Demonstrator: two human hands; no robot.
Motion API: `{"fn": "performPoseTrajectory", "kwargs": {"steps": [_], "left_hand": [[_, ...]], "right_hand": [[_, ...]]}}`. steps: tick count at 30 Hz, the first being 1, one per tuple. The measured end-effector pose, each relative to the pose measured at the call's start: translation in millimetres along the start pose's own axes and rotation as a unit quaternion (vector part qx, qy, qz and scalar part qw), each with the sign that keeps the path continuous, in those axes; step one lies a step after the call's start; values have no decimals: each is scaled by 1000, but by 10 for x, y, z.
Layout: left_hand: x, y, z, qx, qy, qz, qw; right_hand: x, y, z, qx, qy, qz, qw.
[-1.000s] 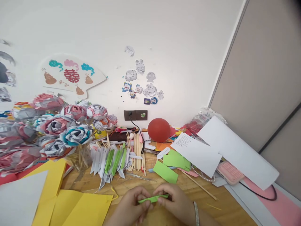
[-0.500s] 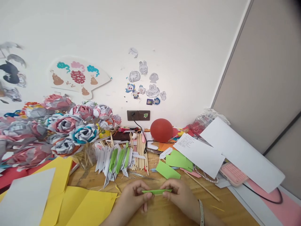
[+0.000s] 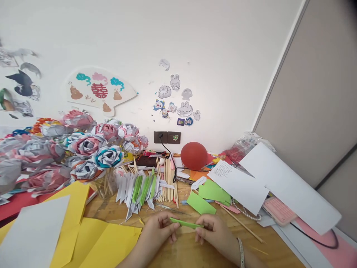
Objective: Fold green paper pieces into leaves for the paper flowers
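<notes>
A narrow folded strip of green paper [image 3: 186,223] is held level just above the wooden table [image 3: 195,253], near its front edge. My left hand [image 3: 158,230] pinches the strip's left end, fingers closed on it. My right hand [image 3: 216,232], with a bracelet on its wrist, pinches the right end the same way. Just beyond the hands lie loose green paper pieces [image 3: 208,195] and a fanned row of folded white and green paper leaves [image 3: 139,190].
Yellow sheets [image 3: 92,238] and a white sheet [image 3: 30,234] cover the left of the table. Paper roses [image 3: 83,149] stand at the back left, wooden sticks [image 3: 169,178] and a red ball [image 3: 193,155] at the back. White sheets [image 3: 264,186] and a pink case [image 3: 279,210] lie at the right.
Both hands have moved slightly apart along the green strip, which now tilts down to the right. The view has shifted a little to the left and up.
</notes>
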State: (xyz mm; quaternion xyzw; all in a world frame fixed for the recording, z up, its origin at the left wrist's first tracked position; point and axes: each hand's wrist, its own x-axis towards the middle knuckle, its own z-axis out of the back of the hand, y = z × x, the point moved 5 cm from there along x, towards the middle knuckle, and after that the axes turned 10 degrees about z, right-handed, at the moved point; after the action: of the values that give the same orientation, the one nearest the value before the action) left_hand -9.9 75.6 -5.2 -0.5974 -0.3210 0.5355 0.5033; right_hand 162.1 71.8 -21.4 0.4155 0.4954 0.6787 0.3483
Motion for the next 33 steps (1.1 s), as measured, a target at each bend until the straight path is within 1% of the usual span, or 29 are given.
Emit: {"fn": "performPoseTrajectory", "kwargs": {"steps": [4,8,12,15,18,21,23,25,28,33], "left_hand": [[1,2,5,1,7,2,1000],[-16,-2,-32,-15,29,4,999],[-16,8,-68,-39,65,11,997],[-5,39,-98,-40,96,23,994],[2,51,-119,-36,112,23,993],[5,28,-99,-37,101,8,994],[5,15,-74,-38,90,2,995],[3,12,-56,-39,84,2,996],[0,19,-55,-40,80,1,996],[1,38,-77,-21,66,-4,998]], "right_hand": [[2,50,24,-5,-3,39,999],[3,62,56,-16,-7,33,999],[3,80,48,-5,-9,38,999],[2,97,10,-6,3,56,998],[-3,102,-49,12,31,68,997],[-16,105,-100,47,65,73,994],[-25,116,-107,54,77,82,992],[-31,124,-91,42,73,88,993],[-35,114,-48,25,47,85,995],[-33,90,-30,64,34,72,995]]}}
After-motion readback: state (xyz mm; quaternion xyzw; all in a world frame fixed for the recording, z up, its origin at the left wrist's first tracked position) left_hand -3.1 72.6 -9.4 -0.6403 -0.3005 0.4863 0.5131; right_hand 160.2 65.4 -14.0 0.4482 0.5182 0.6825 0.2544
